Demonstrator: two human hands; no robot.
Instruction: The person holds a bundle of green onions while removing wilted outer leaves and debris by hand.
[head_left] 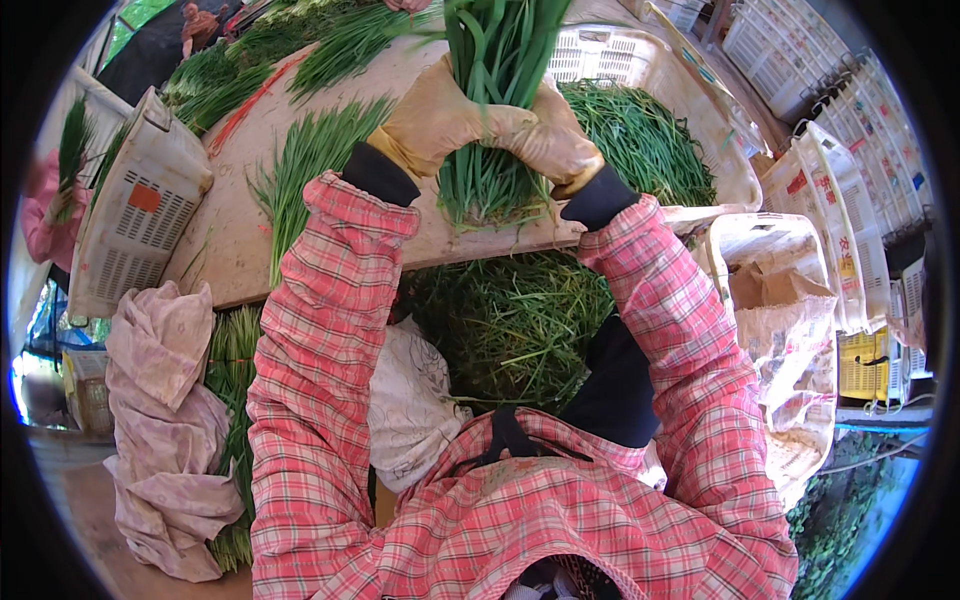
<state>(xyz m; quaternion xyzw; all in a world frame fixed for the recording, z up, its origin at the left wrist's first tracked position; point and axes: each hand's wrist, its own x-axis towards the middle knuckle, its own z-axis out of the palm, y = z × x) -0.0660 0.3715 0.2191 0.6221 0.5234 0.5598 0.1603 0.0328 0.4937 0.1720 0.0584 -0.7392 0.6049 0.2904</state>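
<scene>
Both my hands wear tan gloves and are wrapped round a thick bunch of garlic chives (500,70). My left hand (430,120) closes on it from the left side, my right hand (552,145) from the right, and the fingers meet across the front. The leaves rise past the top of the view; the cut ends hang down by the front edge of the wooden board (235,235). Beside my left wrist, a loose pile of garlic chives (320,150) lies on the board.
At the right, a white crate (735,165) holds loose green leaves. Trimmed leaves (510,320) are heaped below the board. A white basket (815,260) stands by my right arm, an upright crate (150,205) at the left. Red ties (262,95) lie further back; a person in pink (55,210) is far left.
</scene>
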